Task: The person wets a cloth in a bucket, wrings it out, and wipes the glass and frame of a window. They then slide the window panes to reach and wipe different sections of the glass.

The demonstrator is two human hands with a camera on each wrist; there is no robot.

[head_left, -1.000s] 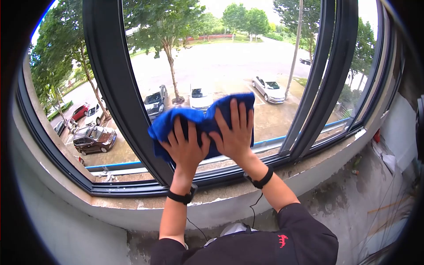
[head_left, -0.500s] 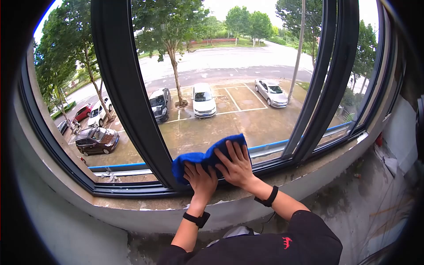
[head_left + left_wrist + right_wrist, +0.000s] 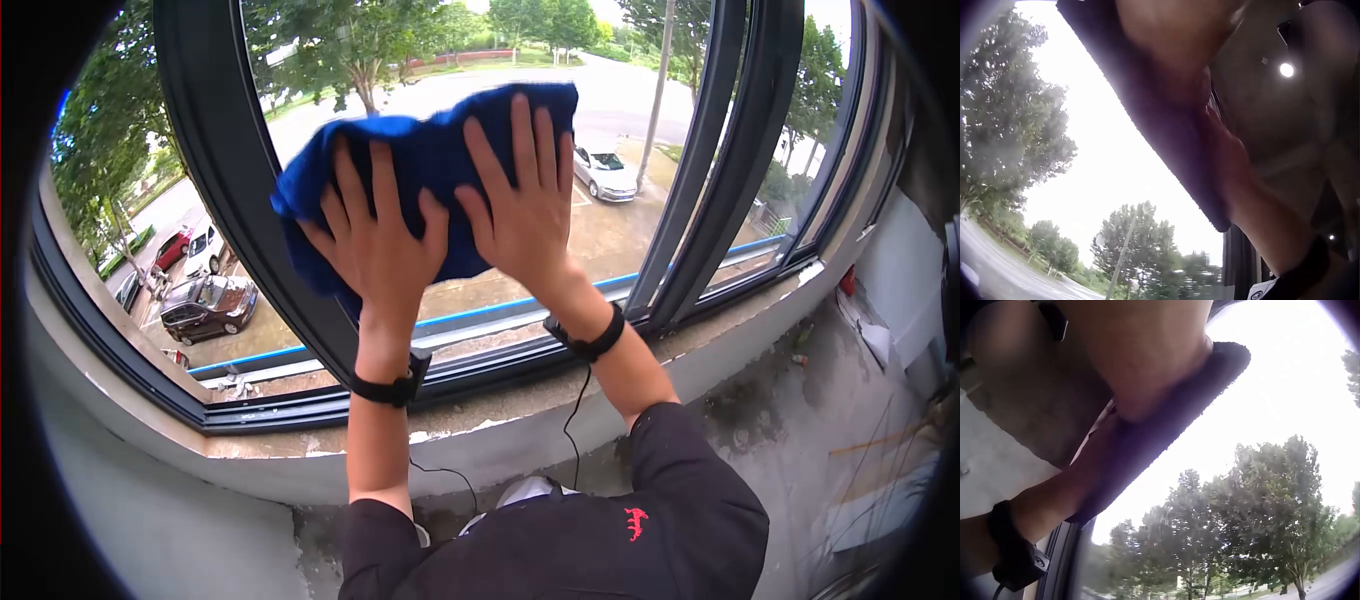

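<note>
A blue cloth (image 3: 430,155) lies spread against the window pane (image 3: 615,110) in the head view, its left part overlapping the dark upright frame. My left hand (image 3: 385,245) presses flat on the left half, fingers straight and spread. On the right half rests my right hand (image 3: 530,225), its fingers straight and pointing up. The thumbs point toward each other with cloth between them. From the left wrist, the cloth (image 3: 1147,119) shows as a dark band along the glass, with the fingers hidden. The right wrist view has the cloth (image 3: 1166,425) edge-on beneath the hands.
Dark window frame bars (image 3: 205,150) stand left and right of the pane. Below runs a worn sill (image 3: 480,405) with chipped paint. Black wristbands with small cameras (image 3: 590,340) sit on both wrists, and thin cables (image 3: 568,430) hang from them. Parked cars and trees are outside.
Both hands and the cloth first went down to the bottom of the pane, then back up, now higher than a second ago. Both palms have stayed on the cloth.
</note>
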